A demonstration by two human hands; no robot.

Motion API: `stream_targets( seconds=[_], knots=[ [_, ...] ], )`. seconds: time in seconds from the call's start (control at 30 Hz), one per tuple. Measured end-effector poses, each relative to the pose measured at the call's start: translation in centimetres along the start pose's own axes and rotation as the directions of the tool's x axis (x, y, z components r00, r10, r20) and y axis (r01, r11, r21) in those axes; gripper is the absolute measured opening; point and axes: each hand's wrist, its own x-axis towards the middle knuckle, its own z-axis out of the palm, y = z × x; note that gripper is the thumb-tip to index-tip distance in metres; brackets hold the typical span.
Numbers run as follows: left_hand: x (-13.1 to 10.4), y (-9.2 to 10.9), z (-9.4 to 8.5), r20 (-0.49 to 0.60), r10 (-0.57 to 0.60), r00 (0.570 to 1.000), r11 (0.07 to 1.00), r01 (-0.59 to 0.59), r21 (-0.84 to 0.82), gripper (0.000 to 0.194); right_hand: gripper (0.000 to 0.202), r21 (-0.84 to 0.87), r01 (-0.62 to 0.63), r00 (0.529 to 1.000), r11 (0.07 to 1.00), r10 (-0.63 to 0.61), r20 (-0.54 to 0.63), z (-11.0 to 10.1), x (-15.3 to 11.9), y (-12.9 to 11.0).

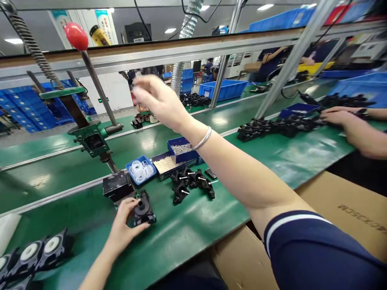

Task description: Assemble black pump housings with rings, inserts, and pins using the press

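Left hand (123, 226) grips a black housing (142, 209) on the table (187, 233), just beside the press block (117, 186). Right hand (160, 98) raised, fingers blurred – cannot tell whether it holds anything. Housing's round cover appears seated; judged mid-work. White-centred units (52, 244) lie uncovered; black parts with white pins (181, 192) sit apart – finished count unclear.

black round-topped housing (141, 208), short spout upward, held in left hand (128, 223) above green bench (187, 231)
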Motion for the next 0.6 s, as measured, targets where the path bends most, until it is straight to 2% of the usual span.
stream_targets(
  seconds=[0.03,0.07,0.1,0.17,0.2,0.23,0.3,0.4,0.5,0.6],
  knots=[
    [-0.6,-0.2,1.2,0.016,-0.013,1.000,1.000,0.013,0.004,0.058,0.044,-0.186,-0.101,0.988,0.977,0.121,0.098,-0.6,-0.7,2.3],
    [-0.9,-0.3,2.2,0.026,-0.024,0.999,1.000,0.024,0.010,0.057,0.038,-0.385,-0.187,0.942,0.904,0.277,0.191,-1.2,-1.7,4.6],
    [-1.0,-0.3,2.8,0.036,-0.033,0.999,0.999,0.033,0.015,0.057,0.035,-0.561,-0.247,0.851,0.790,0.453,0.265,-1.8,-2.9,6.9],
    [-0.9,-0.1,3.0,0.071,-0.038,0.997,0.999,0.037,0.013,0.054,0.025,-0.695,-0.294,0.714,0.656,0.634,0.296,-2.9,-5.5,11.1],
    [-0.7,0.1,2.7,0.101,-0.037,0.994,0.999,0.036,0.005,0.051,0.023,-0.727,-0.308,0.663,0.613,0.687,0.298,-3.3,-6.8,12.9],
    [-0.5,0.3,2.3,0.135,-0.036,0.990,0.999,0.037,-0.006,0.048,0.021,-0.740,-0.321,0.633,0.591,0.715,0.297,-3.7,-8.0,14.4],
    [-0.1,0.5,1.4,0.181,-0.038,0.983,0.998,0.045,-0.032,0.044,0.024,-0.761,-0.334,0.587,0.556,0.755,0.294,-4.0,-9.7,16.9],
    [0.3,0.6,0.6,0.216,-0.054,0.975,0.997,0.066,-0.048,0.043,0.027,-0.774,-0.347,0.545,0.530,0.785,0.293,-3.6,-10.7,19.5],
    [0.4,0.4,0.5,0.223,-0.049,0.974,0.999,0.053,-0.010,0.043,0.020,-0.779,-0.352,0.502,0.519,0.807,0.311,-3.2,-10.8,21.0],
    [0.4,0.4,0.5,0.223,-0.025,0.975,0.999,0.015,0.045,0.044,0.016,-0.778,-0.348,0.483,0.524,0.811,0.330,-3.1,-10.7,21.6]
  ],
)
